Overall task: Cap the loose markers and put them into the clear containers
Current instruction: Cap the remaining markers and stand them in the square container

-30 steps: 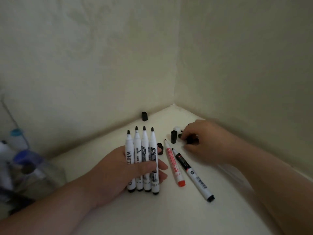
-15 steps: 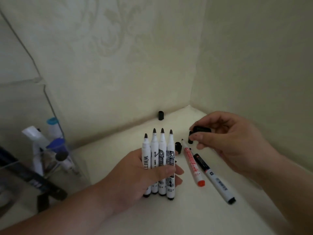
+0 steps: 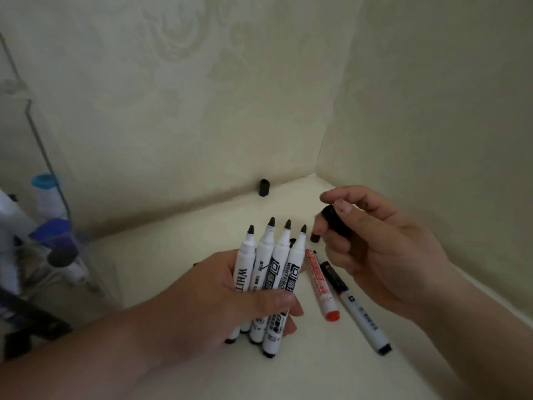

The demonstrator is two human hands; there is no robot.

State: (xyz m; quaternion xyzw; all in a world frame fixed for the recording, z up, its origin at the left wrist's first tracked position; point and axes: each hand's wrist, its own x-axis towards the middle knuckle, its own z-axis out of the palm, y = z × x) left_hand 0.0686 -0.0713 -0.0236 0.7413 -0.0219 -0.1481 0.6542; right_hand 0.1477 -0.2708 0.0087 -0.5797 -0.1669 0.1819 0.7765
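Note:
My left hand (image 3: 219, 301) grips a bundle of several uncapped white whiteboard markers (image 3: 274, 261), black tips pointing up. Just right of those tips, my right hand (image 3: 380, 255) pinches a black cap (image 3: 336, 220) between thumb and fingers. A red marker (image 3: 321, 287) and a black-and-white marker (image 3: 356, 306) lie side by side on the cream surface between my hands. One loose black cap (image 3: 265, 187) stands at the back wall. Another small black cap (image 3: 315, 237) sits below my right fingertips. The clear container (image 3: 62, 203) stands at the left edge with capped markers inside.
Two cream walls meet in a corner (image 3: 317, 174) close behind the work spot. A dark object (image 3: 34, 321) lies at the lower left under the container. The surface edge runs along the right behind my right arm.
My right hand lifted a black cap off the surface and brought it up toward the marker tips. The view swung left, bringing the clear container into sight.

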